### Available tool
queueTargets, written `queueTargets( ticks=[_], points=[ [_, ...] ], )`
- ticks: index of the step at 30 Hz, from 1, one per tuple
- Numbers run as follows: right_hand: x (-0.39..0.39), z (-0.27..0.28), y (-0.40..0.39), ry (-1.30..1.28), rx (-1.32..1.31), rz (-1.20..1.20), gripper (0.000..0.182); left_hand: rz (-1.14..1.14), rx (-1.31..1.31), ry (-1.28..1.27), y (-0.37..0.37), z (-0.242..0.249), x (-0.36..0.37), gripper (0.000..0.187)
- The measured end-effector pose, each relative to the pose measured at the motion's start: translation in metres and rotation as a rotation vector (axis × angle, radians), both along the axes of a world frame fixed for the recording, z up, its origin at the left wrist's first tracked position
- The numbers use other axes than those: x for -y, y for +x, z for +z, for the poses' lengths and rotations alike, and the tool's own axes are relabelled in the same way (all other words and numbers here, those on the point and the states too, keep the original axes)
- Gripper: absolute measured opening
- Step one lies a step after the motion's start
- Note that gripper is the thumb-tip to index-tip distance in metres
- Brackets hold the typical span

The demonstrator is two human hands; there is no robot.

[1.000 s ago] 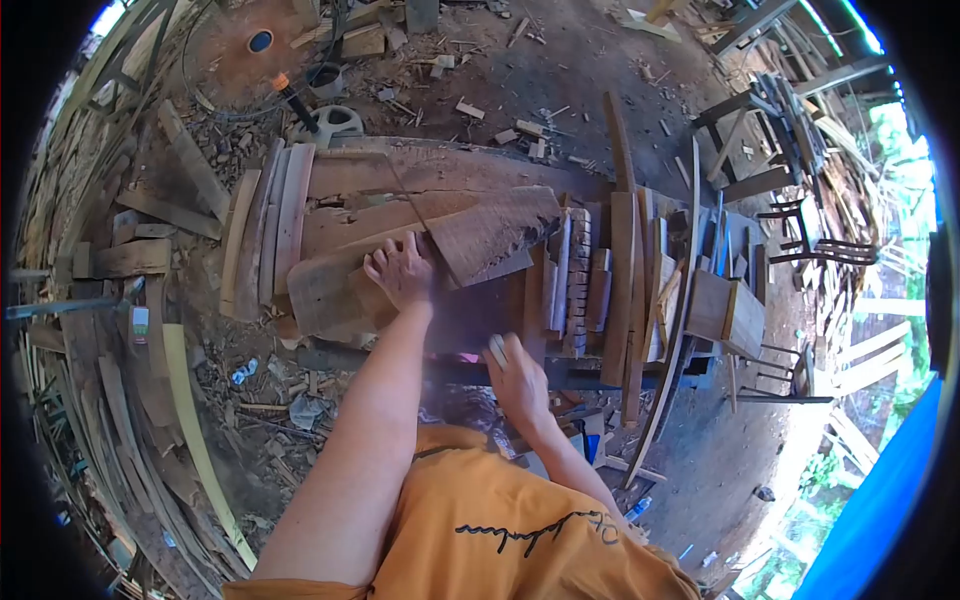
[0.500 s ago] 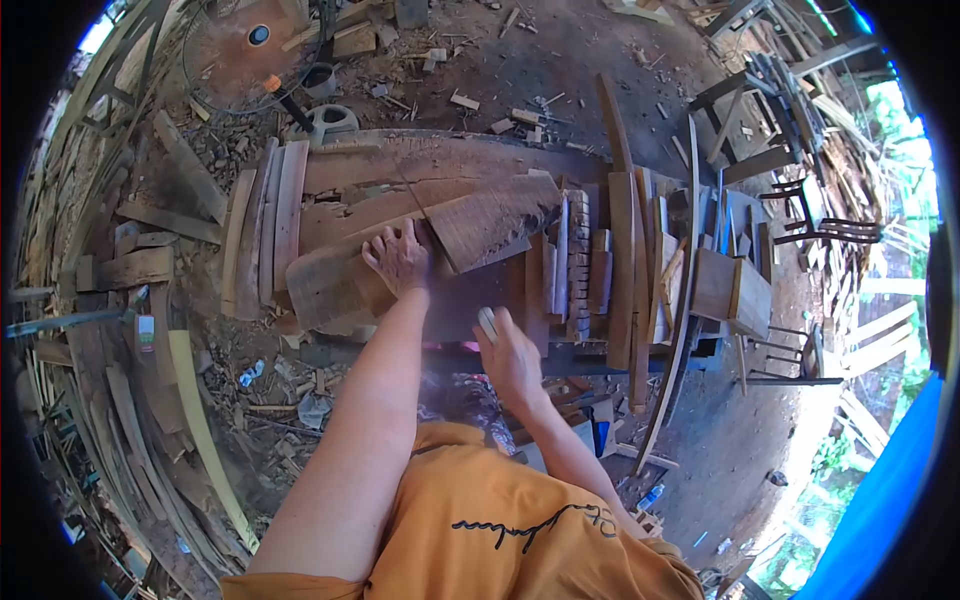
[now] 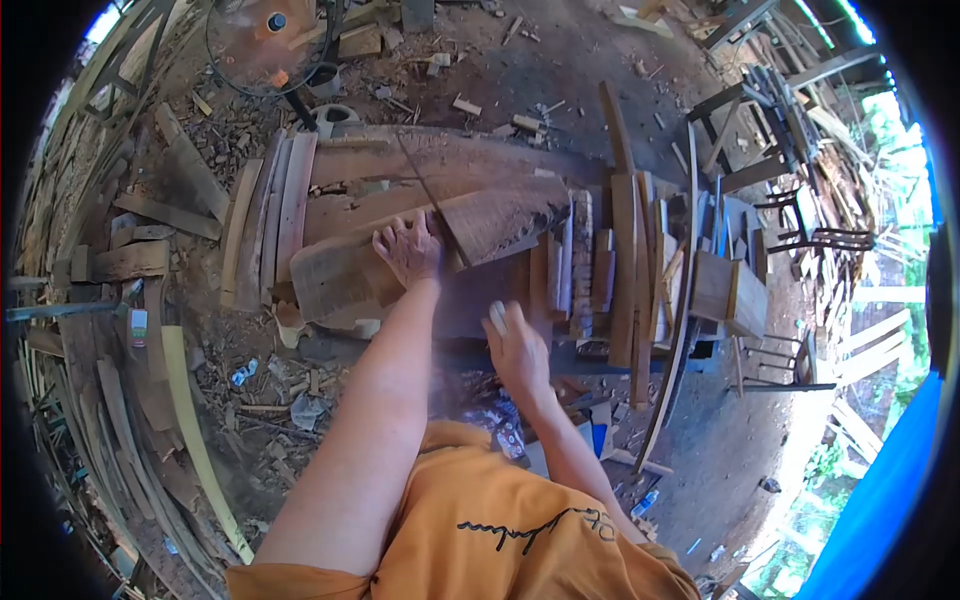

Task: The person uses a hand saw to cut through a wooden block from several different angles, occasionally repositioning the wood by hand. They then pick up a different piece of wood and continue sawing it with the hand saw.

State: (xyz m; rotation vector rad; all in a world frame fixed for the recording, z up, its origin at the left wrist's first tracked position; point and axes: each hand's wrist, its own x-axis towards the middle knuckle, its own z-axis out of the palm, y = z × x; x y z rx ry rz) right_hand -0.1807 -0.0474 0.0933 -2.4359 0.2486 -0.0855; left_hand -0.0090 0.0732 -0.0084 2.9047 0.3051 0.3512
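My left hand (image 3: pixel 408 250) lies on a wide brown board (image 3: pixel 335 280), fingers spread and pressing on its top. My right hand (image 3: pixel 520 350) is closed around the pale handle of what looks like a handsaw (image 3: pixel 433 198). Its thin dark blade shows nearly edge-on, running away from me across the wood just right of my left hand. Right of the blade, the wood (image 3: pixel 505 218) has a rough, dark edge. Where blade and handle meet is hard to make out.
The work sits on a low wooden bench (image 3: pixel 480 150). Planks (image 3: pixel 622 270) lie across its right end, and more boards (image 3: pixel 295 205) at its left. A fan (image 3: pixel 275 50) stands beyond. Wood scraps litter the floor; a chair (image 3: pixel 800 220) is at right.
The blade has slid away from me, and its far end reaches farther beyond the wood. My left hand stays on the board. The whole view has shifted slightly.
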Motion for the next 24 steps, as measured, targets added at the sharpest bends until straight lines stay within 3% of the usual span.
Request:
queueTargets(
  ticks=[4, 8, 10, 16, 18, 20, 24],
  points=[
    [0.03, 0.025, -0.094, -0.003, -0.097, -0.018, 0.027, 0.046, 0.03, -0.072, -0.002, 0.004, 0.003, 0.028],
    [0.037, 0.011, -0.068, -0.018, -0.199, -0.025, 0.027, 0.081, 0.051, -0.014, 0.003, 0.001, 0.008, 0.028],
    [0.043, -0.013, -0.033, -0.007, -0.066, 0.005, 0.029, 0.135, 0.026, -0.019, 0.01, 0.001, 0.005, 0.028],
    [0.048, -0.003, -0.024, -0.023, -0.055, 0.089, 0.027, 0.156, 0.088, 0.05, 0.021, -0.01, -0.001, 0.029],
    [0.047, 0.009, -0.026, -0.023, -0.052, 0.112, 0.027, 0.138, -0.015, 0.058, 0.02, -0.005, 0.0, 0.028],
    [0.049, 0.025, -0.038, -0.01, -0.094, 0.107, 0.025, 0.124, -0.112, 0.071, 0.022, 0.004, -0.002, 0.026],
    [0.059, 0.038, -0.052, -0.026, -0.277, 0.084, 0.021, 0.104, -0.045, 0.069, 0.021, 0.005, 0.001, 0.028]
  ],
)
